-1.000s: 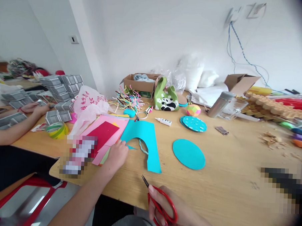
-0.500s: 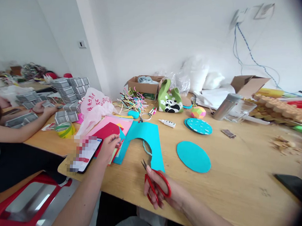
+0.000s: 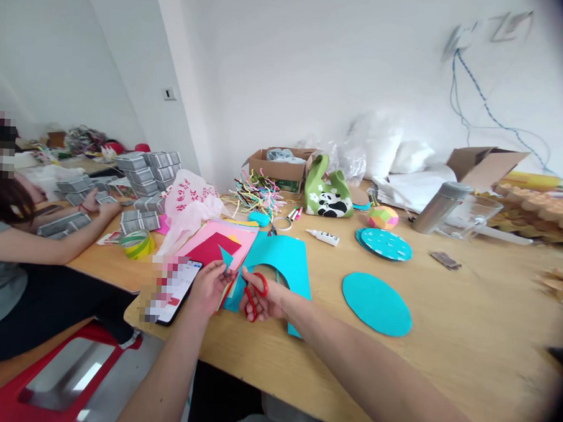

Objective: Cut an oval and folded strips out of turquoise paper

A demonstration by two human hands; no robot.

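Observation:
My left hand (image 3: 209,286) pinches a small teal paper scrap (image 3: 225,256) at the near edge of a stack of coloured paper sheets (image 3: 214,248). My right hand (image 3: 263,300) grips red-handled scissors (image 3: 254,291), held right beside the left hand over a teal paper sheet (image 3: 286,256) with an arch cut out of it. A teal paper circle (image 3: 376,303) lies flat to the right on the wooden table (image 3: 444,330). A phone (image 3: 175,284) lies just left of my left hand.
Another person sits at the left, hands (image 3: 99,206) among grey boxes (image 3: 146,168). Farther back are a tape roll (image 3: 139,244), pink plastic bag (image 3: 188,201), glue bottle (image 3: 324,237), panda bag (image 3: 327,197), cardboard box (image 3: 283,164), dotted teal discs (image 3: 385,243) and metal flask (image 3: 438,205).
My right hand has carried the scissors from the table's near edge up and left to meet my left hand. The left hand has lifted a teal scrap from the paper stack.

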